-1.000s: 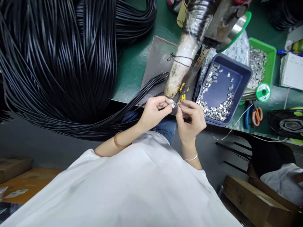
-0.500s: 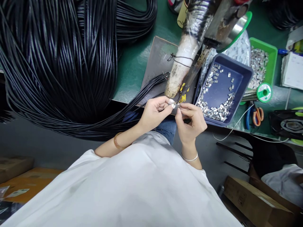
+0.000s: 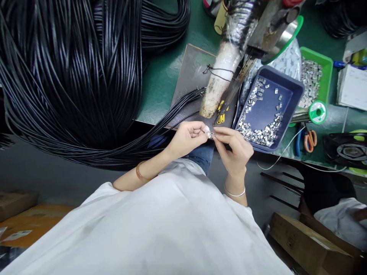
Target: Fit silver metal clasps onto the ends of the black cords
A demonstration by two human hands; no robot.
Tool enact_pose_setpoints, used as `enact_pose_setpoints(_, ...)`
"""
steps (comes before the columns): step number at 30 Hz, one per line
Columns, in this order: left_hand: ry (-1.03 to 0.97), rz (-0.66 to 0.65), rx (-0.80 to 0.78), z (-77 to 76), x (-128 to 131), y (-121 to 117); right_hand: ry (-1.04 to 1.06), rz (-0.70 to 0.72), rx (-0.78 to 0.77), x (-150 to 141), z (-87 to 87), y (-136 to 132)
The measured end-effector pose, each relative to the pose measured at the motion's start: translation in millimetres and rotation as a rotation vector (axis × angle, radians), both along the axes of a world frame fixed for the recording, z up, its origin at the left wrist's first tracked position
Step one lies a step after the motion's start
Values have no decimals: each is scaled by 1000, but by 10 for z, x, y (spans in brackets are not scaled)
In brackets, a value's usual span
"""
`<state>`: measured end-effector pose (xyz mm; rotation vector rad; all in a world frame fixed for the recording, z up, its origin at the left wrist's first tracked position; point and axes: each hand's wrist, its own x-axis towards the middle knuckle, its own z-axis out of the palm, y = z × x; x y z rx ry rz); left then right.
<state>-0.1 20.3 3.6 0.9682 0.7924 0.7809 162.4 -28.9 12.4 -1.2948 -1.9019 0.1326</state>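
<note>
My left hand (image 3: 185,140) is closed in a pinch near the bench's front edge, with something white at its fingertips. Opposite it, my right hand (image 3: 235,152) pinches too, its fingertips almost meeting those of the left. A small metallic piece shows between them, too small to name. Just beyond the fingers, the scorched end of a white wrapped tube (image 3: 213,86) points down over a dark grey board (image 3: 190,65). Black cables (image 3: 160,128) run from the left to the board. Right of my hands sits a blue tray (image 3: 289,82) of small metal pieces (image 3: 260,135).
A big bundle of black cable (image 3: 71,76) covers the left bench. To the right are a green tray (image 3: 329,72), a wire spool (image 3: 317,112), orange-and-blue-handled pliers (image 3: 309,140) and a fan (image 3: 348,151). Another person's sleeve (image 3: 341,219) shows at lower right, near a cardboard box (image 3: 309,244).
My hands have drawn slightly toward me, away from the tube's end. The right hand has shifted a little to the right and turned; both still pinch.
</note>
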Motion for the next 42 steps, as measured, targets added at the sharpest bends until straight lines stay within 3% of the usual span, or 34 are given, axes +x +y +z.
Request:
enact_pose_setpoints(4,-6,-30,2,-20,-32,-3,-59,55,-62,11,29,-20)
enact_pose_setpoints(10,-50,-105,-15,-3,-47,-5,65,13,-141,-64,-32,-31)
enact_pose_setpoints(13,-52,-60,-15,7,-28,-21,163,-171,-12,-98,-60,-9)
enact_pose_setpoints(17,-67,50,-5,1,-20,-39,484,-441,168,-82,-26,9)
enact_pose_setpoints(22,-48,116,18,-14,-20,-42,633,-371,231,-105,-28,-54)
enact_pose_setpoints(29,4,143,50,-16,13,-50,375,-298,-61,-263,-152,-119)
enact_pose_setpoints(35,7,104,54,-27,28,-39,201,-281,12,-250,-202,-82)
enact_pose_setpoints(42,29,156,87,-13,56,-20,196,-268,19,-227,-183,-52)
